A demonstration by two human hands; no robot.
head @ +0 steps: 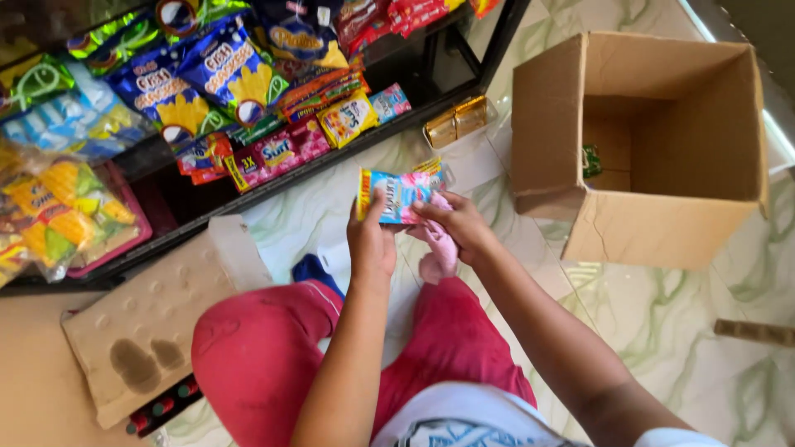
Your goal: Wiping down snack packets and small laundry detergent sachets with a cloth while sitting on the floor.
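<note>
While raised together, both hands pinch a sachet strip.

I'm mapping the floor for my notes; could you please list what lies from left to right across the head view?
Flattened cardboard sheet → left hand → sachet strip → right hand → open cardboard box.

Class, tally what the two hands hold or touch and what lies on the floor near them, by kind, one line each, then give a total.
Sachet strip, light blue and pink, held by left hand and right hand: 1
Pink cloth, under the right hand: 1
Open cardboard box: 1
Gold packets: 2
Flat cardboard sheet: 1
Total: 6
</note>
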